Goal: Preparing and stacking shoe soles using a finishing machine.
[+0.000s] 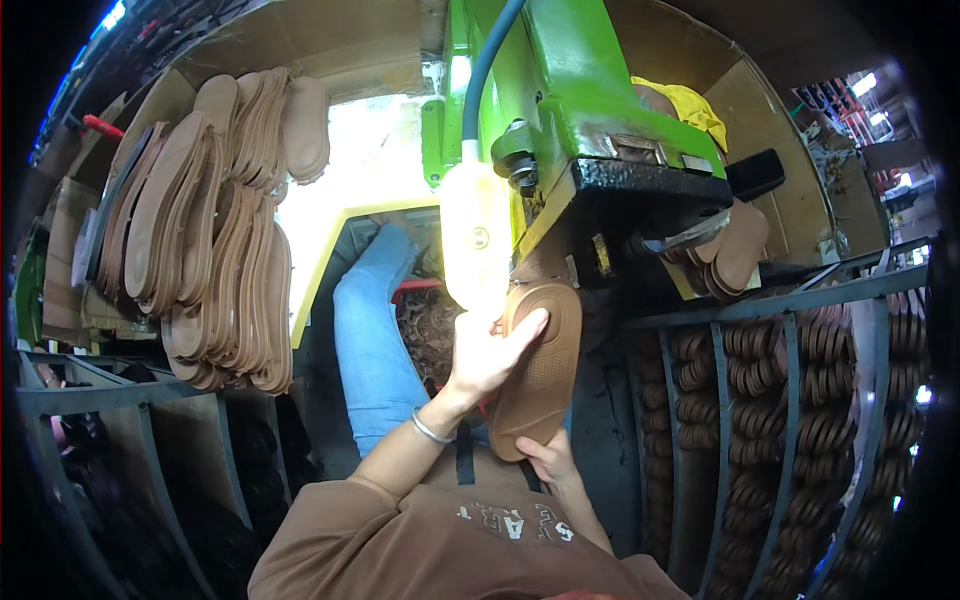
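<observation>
A brown shoe sole (538,390) is held between my two hands, tilted lengthwise in front of my body, with a dotted texture on the face toward me. My left hand (488,352) grips its upper part, the thumb lying across the face and the fingers mostly hidden behind. At the lower end my right hand (548,458) pinches the edge. The sole's top end is right beneath the green machine (590,100), beside a bright lamp (476,240). Whether the sole touches the machine cannot be made out.
Stacks of brown soles (225,260) stand on the left, and more soles (735,250) lie to the right of the machine. Metal racks (718,430) filled with soles are on the right. Brown scraps (428,335) lie below, beside my leg. Cardboard walls (310,45) surround the worktop.
</observation>
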